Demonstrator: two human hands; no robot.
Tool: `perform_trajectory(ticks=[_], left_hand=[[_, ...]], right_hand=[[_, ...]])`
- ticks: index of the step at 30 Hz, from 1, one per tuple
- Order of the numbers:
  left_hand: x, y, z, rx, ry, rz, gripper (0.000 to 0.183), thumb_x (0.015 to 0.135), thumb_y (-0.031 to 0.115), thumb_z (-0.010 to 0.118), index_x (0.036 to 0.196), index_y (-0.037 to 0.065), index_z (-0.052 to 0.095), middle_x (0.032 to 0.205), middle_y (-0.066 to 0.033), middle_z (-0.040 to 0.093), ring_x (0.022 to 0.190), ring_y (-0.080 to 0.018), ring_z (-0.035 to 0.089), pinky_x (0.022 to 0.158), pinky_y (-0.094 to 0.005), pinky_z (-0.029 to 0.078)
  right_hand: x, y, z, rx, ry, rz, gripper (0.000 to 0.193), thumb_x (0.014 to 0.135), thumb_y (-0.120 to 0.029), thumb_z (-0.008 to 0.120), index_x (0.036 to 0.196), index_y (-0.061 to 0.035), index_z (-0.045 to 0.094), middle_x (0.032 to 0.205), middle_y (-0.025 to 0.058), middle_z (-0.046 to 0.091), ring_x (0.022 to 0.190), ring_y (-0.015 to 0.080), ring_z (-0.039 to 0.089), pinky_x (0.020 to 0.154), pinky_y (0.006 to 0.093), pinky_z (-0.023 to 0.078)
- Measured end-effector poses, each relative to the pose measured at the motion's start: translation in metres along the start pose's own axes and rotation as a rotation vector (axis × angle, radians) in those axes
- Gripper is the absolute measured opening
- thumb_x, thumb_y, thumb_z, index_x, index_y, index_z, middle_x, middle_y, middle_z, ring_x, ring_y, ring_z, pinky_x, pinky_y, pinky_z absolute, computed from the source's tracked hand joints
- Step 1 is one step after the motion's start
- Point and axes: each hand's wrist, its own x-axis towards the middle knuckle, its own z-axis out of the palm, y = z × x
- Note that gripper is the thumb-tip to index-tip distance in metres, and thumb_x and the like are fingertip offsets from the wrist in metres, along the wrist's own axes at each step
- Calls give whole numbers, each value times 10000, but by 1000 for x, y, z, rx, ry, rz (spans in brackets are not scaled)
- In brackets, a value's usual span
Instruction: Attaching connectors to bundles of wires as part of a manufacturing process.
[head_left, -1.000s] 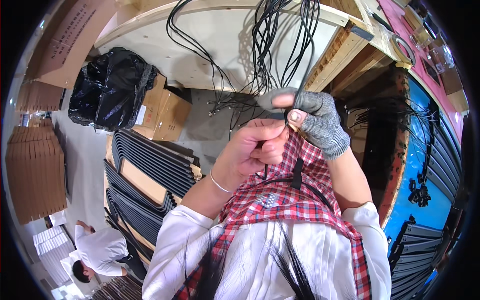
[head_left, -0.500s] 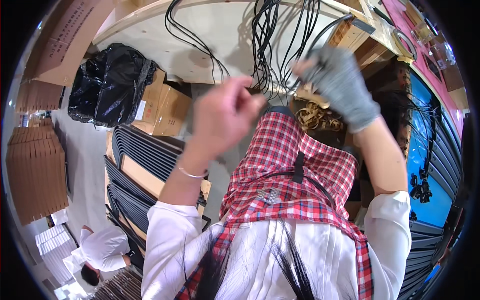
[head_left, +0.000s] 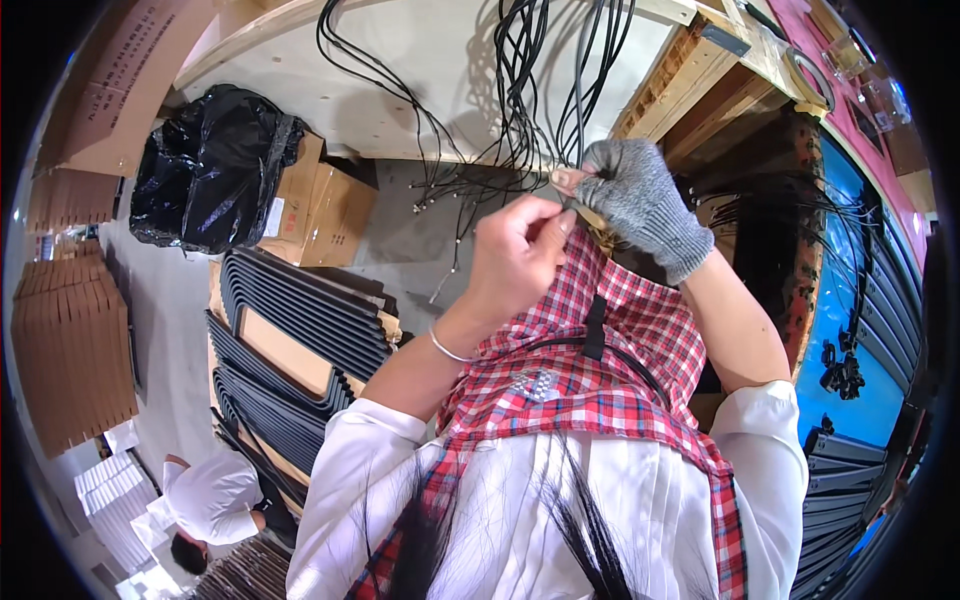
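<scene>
The bare left hand (head_left: 518, 252) is curled shut, pinching a thin black cable (head_left: 577, 120). Just beside it, the gloved right hand (head_left: 632, 200) pinches the same cable. The cable bunch (head_left: 530, 90) hangs above both hands over the wooden bench (head_left: 420, 70).

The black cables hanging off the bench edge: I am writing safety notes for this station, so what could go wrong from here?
1. The black cables hang as a dense, crossing bunch, so pulling one with the gloved right hand may snag or tangle its neighbours.
2. The left hand is bare and pinches close beside the glove, so a sliding cable might chafe it.
3. Loose cable ends dangle below the wooden bench and could catch.
</scene>
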Motion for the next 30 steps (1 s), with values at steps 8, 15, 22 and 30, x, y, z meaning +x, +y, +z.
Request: perform_trajectory(ticks=[8,15,22,30], left_hand=[[4,20,-28,-921,-476,-360,133,831,75,526,760,-38,522,604,-40,528,435,-86,475,431,-234,402],[-5,32,-23,-46,-135,-113,103,839,53,493,783,-29,518,591,-25,522,470,-58,472,420,-224,378],[-11,23,-18,314,23,210,67,838,36,495,810,-11,535,611,-16,534,511,-36,453,495,-195,389],[0,9,-36,-77,-362,-83,79,823,50,512,829,-12,561,613,0,544,532,-35,447,475,-193,347]], right_hand=[[-7,-2,-1,885,-257,-279,190,747,-138,644,683,24,567,777,97,592,812,115,551,723,247,442],[-7,3,12,304,-11,-281,187,745,-155,664,700,9,588,640,69,583,595,95,526,547,243,432],[-8,10,5,226,-10,-455,215,760,-188,644,706,5,565,668,102,573,591,141,526,527,268,426],[-1,14,-14,-264,-149,-1024,183,775,-189,606,791,-8,585,692,89,570,636,209,543,581,302,445]])
